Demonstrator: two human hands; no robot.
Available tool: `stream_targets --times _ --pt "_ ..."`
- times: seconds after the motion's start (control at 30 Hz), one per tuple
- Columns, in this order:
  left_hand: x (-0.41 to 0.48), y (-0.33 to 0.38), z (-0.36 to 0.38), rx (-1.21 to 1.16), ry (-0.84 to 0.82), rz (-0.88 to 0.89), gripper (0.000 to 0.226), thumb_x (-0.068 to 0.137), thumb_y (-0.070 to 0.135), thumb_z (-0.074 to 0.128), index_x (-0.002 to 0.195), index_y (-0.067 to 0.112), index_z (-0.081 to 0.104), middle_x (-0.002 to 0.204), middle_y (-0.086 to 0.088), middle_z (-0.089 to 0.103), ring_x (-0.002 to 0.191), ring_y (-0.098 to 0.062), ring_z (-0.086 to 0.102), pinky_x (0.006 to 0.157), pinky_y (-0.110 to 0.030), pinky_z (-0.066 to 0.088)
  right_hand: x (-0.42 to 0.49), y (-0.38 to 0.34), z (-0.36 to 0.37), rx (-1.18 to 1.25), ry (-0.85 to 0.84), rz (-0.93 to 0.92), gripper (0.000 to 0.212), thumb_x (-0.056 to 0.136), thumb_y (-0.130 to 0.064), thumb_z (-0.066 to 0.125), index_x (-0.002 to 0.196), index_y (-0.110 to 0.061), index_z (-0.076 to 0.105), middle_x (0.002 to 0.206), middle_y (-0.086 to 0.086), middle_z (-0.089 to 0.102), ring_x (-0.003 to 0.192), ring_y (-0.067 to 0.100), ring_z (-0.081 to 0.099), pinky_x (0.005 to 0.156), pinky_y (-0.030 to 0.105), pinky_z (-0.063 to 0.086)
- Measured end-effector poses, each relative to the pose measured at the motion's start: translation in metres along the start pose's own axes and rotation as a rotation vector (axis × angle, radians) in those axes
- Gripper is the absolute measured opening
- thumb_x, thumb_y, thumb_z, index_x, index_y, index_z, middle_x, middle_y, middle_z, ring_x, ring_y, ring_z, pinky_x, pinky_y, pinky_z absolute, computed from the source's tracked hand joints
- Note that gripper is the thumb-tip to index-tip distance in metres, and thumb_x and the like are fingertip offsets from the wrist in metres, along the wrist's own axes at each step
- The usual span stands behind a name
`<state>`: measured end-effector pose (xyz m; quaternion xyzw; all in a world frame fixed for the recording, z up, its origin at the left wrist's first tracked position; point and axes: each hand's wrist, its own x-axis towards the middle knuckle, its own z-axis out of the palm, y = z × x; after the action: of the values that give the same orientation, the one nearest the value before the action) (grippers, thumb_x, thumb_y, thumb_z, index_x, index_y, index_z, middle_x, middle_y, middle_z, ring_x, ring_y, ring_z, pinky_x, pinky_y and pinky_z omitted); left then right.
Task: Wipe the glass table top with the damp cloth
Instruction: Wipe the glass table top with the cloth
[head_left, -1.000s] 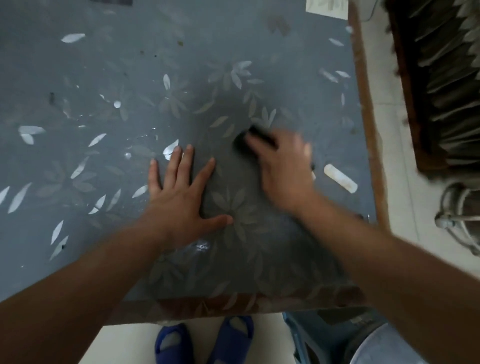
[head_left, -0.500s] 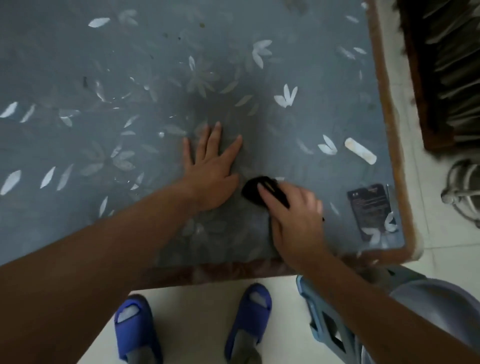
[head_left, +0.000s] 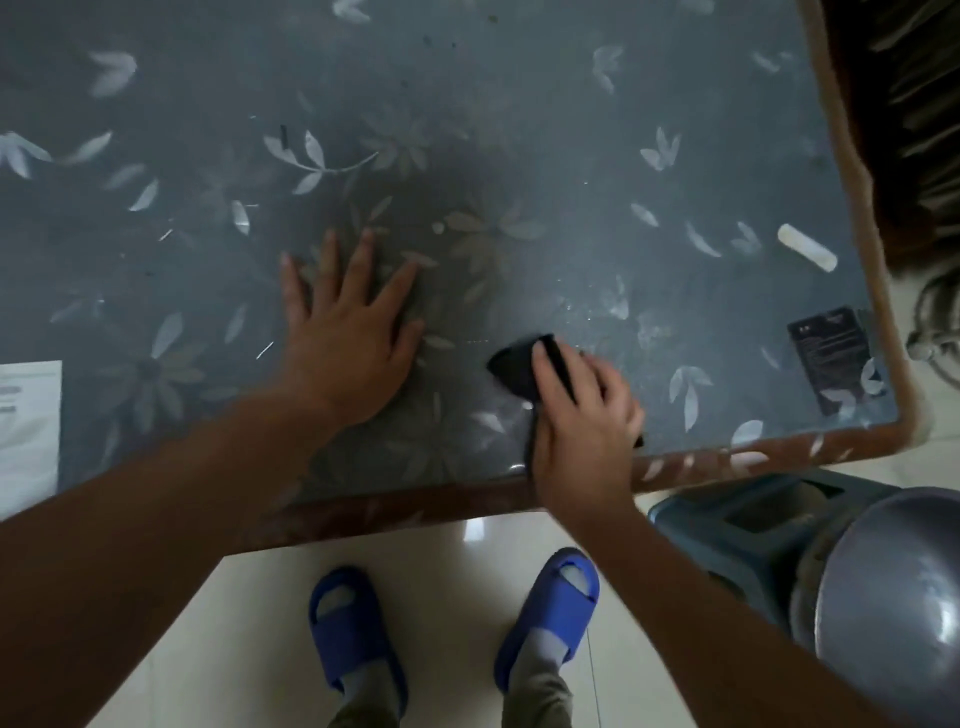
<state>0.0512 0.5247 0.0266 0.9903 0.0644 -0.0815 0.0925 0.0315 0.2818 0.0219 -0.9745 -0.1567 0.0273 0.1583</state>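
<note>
Two risks stand out. First, the right hand (head_left: 582, 431) works v. close to the table's near edge, towards the near right corner. A stroke pulled toward the body could run the cloth (head_left: 511, 365) off the brown rim, dragging grit & water onto the floor or dropping the cloth by the blue slippers (head_left: 545, 613). Second, the left hand (head_left: 345, 338) lies flat on the glass table top (head_left: 571, 156), fingers spread & straight, gripping nothing, approx midway along the near edge. If it bears weight on damp glass it could slide, & it prob. leaves prints on a patch that will need another wipe.

A lesser risk: a dark card (head_left: 826, 364) sits by the near right corner & a pale oblong piece (head_left: 807, 247) further back along the right edge. Can't tell whether either lies on the glass or under it. If on top, a wide sweep right would shove or wet them. Same for the white paper (head_left: 26, 426) at the left edge, though that's well apart from the cloth.

Re grip: the right hand is curled over the cloth, fingers bent, pressing it to the glass. The cloth, dark & bunched, is mostly under that hand. A rounded bit pokes out beyond the fingertips toward the table's middle, & a sliver shows at the hand's right side. It touches the glass just inside the near edge, apart from the left hand.
</note>
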Motion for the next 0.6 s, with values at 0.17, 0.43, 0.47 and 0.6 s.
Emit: stream_targets --times 0.17,0.43,0.47,0.6 --pt "-0.001 -0.012 0.01 -0.003 0.003 0.016 0.064 0.094 0.059 0.02 0.154 0.039 0.015 0.165 -0.004 0.004 0.15 -0.034 -0.002 0.116 -0.063 -0.001 0.086 0.023 -0.006 0.052 0.159 0.182 0.056 0.097 -0.019 0.045 0.152 -0.024 0.037 0.155 0.0 0.041 0.144 0.032 0.027 0.112 0.054 0.024" --pt "-0.003 -0.012 0.011 0.01 -0.033 0.021 0.063 0.096 0.058 0.014 0.155 0.038 0.003 0.165 -0.004 -0.009 0.149 -0.034 -0.014 0.115 -0.063 -0.006 0.038 0.001 -0.001 0.132 0.045 -0.183 0.049 0.09 -0.006 0.059 0.138 -0.018 0.059 0.147 0.0 0.053 0.125 0.028 0.04 0.097 0.039 0.032" --pt "-0.003 -0.011 0.011 0.016 -0.04 0.023 0.063 0.096 0.058 0.013 0.155 0.037 0.002 0.165 -0.004 -0.01 0.149 -0.034 -0.015 0.115 -0.064 -0.007 0.029 0.004 -0.004 0.128 0.006 -0.255 0.047 0.088 -0.006 0.062 0.133 -0.019 0.064 0.147 0.0 0.052 0.125 0.029 0.041 0.098 0.044 0.036" --pt "-0.002 -0.014 0.007 0.06 -0.011 0.038 0.066 0.095 0.062 0.017 0.155 0.035 0.008 0.165 -0.007 -0.005 0.15 -0.035 -0.011 0.113 -0.066 -0.008 0.037 0.013 -0.014 0.117 -0.115 -0.331 0.038 0.086 -0.02 0.067 0.123 -0.027 0.071 0.147 0.01 0.047 0.125 0.034 0.041 0.1 0.051 0.038"
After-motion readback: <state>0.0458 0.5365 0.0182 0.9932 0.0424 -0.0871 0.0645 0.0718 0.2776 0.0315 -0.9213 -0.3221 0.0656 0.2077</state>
